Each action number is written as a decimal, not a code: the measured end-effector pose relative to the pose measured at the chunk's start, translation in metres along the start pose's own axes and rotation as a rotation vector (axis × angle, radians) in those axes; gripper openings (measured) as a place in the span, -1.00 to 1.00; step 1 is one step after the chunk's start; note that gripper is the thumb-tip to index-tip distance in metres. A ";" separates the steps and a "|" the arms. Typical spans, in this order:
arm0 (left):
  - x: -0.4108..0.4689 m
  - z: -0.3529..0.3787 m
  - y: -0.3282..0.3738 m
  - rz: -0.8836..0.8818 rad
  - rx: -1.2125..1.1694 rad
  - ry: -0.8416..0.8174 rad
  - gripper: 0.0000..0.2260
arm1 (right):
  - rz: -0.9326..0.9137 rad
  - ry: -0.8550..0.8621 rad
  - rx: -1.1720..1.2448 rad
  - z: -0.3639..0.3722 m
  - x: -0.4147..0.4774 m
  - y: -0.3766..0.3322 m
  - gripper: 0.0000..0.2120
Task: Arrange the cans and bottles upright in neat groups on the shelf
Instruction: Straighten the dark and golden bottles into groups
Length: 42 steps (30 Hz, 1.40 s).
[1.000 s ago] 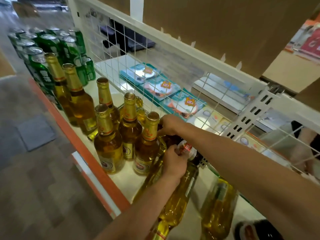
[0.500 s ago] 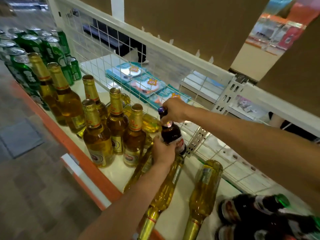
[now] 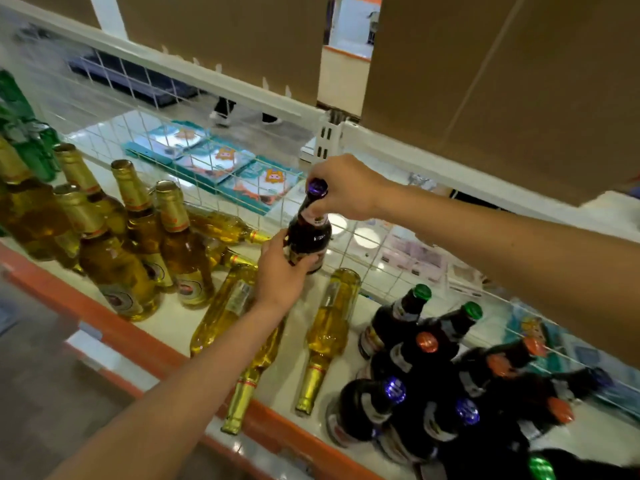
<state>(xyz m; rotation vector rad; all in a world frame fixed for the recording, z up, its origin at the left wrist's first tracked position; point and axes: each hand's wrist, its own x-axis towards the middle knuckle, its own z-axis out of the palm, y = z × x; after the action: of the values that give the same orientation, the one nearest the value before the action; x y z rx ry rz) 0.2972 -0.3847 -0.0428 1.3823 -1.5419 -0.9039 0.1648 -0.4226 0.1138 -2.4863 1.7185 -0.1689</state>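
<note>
Dark bottle held, left hand fingers wrapping body, right hand fingers pinching neck.

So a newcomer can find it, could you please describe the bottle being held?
On the white shelf, look at its middle, near the wire back. The dark bottle is upright among lying yellow bottles; unlike other dark bottles, it is gripped by the left hand and right hand.

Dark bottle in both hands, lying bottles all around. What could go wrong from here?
1. The dark bottle is close to two lying golden bottles; set on one, it could tip.
2. The left-hand grip reaches across one whose neck meets the orange shelf edge; a nudge might roll it off.
3. The right-hand grip holds only the cap end; it may slip.
</note>
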 end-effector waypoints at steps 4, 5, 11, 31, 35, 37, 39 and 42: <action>-0.020 0.019 0.015 0.040 0.015 -0.087 -0.46 | 0.050 -0.023 -0.019 -0.009 -0.037 0.017 -0.69; -0.024 0.024 0.019 0.040 0.012 -0.119 -0.48 | 0.068 -0.031 -0.011 -0.010 -0.046 0.023 -0.69; -0.043 0.059 0.029 0.079 -0.012 -0.266 -0.50 | 0.210 -0.054 0.027 0.000 -0.091 0.053 -0.71; -0.010 0.110 -0.004 0.074 0.145 -0.722 -0.62 | 0.460 -0.139 0.085 0.059 -0.117 0.106 -0.69; -0.009 0.104 0.003 0.079 0.227 -0.734 -0.56 | 0.504 -0.190 0.059 0.058 -0.115 0.100 -0.68; -0.009 0.093 0.009 0.077 0.262 -0.708 -0.53 | 0.523 -0.202 0.022 0.056 -0.114 0.093 -0.67; -0.008 0.078 0.014 0.079 0.296 -0.679 -0.53 | 0.531 -0.200 -0.017 0.050 -0.115 0.082 -0.62; -0.010 0.049 0.023 0.090 0.352 -0.642 -0.51 | 0.527 -0.143 -0.043 0.034 -0.121 0.060 -0.58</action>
<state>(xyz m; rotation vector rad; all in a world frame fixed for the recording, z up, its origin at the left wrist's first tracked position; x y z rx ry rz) 0.2437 -0.3733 -0.0414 1.3073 -2.3196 -1.1245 0.0721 -0.3294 0.0675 -1.9218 2.2453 0.0917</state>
